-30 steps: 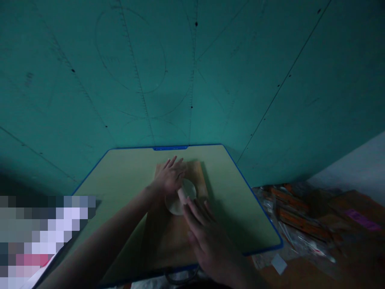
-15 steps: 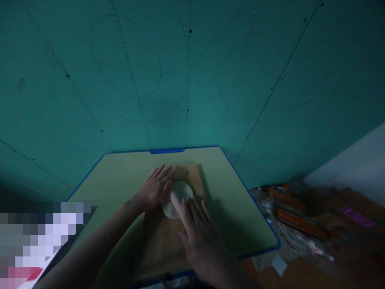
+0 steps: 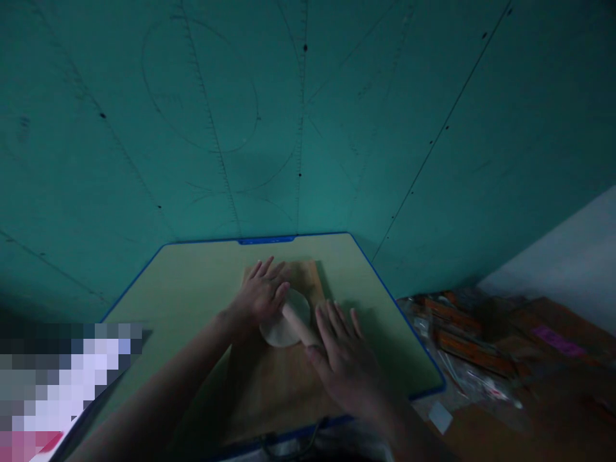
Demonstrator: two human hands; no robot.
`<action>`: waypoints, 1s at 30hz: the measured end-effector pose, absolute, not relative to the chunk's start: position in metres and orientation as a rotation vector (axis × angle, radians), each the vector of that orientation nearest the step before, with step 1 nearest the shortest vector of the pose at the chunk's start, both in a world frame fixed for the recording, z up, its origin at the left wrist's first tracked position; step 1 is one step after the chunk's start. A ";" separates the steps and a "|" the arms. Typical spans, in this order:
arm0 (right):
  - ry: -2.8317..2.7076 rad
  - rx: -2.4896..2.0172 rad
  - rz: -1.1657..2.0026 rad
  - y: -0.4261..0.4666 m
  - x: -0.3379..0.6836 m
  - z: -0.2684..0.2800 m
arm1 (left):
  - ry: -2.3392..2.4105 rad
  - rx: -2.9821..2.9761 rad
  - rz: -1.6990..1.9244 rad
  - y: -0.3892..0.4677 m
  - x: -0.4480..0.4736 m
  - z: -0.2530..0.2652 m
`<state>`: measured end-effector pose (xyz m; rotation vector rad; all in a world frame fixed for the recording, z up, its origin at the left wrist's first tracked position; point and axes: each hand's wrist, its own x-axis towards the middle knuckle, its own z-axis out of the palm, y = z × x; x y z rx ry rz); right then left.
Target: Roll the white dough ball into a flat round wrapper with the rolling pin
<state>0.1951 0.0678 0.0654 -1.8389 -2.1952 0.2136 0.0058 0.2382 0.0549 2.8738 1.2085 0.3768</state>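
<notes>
A flat round sheet of pale dough (image 3: 277, 333) lies on a wooden board (image 3: 269, 388), and a light rolling pin (image 3: 300, 326) crosses it at a slant. My left hand (image 3: 262, 294) rests over the pin's far end, palm down with fingers stretched and spread. Over the near end lies my right hand (image 3: 344, 353), also flat, its fingers apart and reaching past the pin. Neither hand's fingers are wrapped round the pin. Both ends of the pin are hidden under my palms.
The board rests on a pale folding table (image 3: 187, 276) with a blue edge, set against a green wall (image 3: 269, 128) marked with lines. To the right are cardboard boxes (image 3: 543, 308) and orange pieces in clear plastic (image 3: 474, 353).
My right hand has moved to the right and slightly away from me. My left hand has shifted a little right, and the pin now lies further right across the dough.
</notes>
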 end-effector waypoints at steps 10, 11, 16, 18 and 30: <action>-2.091 -1.630 0.047 0.065 0.191 0.040 | 0.980 2.901 0.436 0.233 -0.040 0.049; -2.057 -1.639 0.034 0.069 0.195 0.041 | 1.018 2.892 0.426 0.237 -0.035 0.049; -1.880 -1.699 -0.009 0.101 0.220 0.058 | 1.144 2.867 0.427 0.262 -0.003 0.057; -1.862 -1.761 0.017 0.111 0.225 0.062 | 1.137 2.873 0.429 0.265 -0.001 0.061; -2.162 -1.806 0.018 0.129 0.221 0.065 | 1.295 2.834 0.383 0.217 -0.034 0.068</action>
